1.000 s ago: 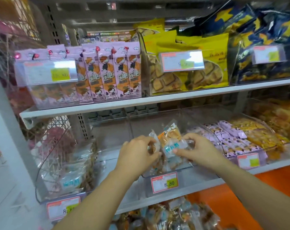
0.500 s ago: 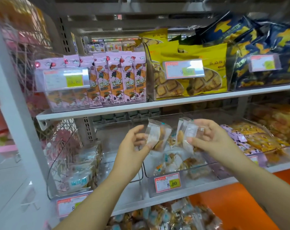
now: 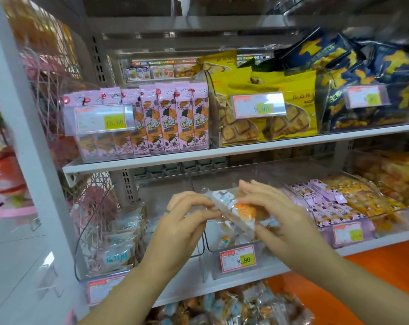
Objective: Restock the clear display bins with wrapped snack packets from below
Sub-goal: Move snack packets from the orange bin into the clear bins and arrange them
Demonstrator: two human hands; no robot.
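Frame centre: left hand (image 3: pixel 182 221) and right hand (image 3: pixel 276 214), apart half a second ago, now meet, both pinching the wrapped packets (image 3: pixel 236 208) above the clear bin (image 3: pixel 236 269)

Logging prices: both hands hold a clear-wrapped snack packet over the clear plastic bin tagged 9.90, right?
No: the head view shows the left hand and right hand holding the clear-wrapped snack packet over the clear plastic bin, but its red-bordered price tag reads 8.80.
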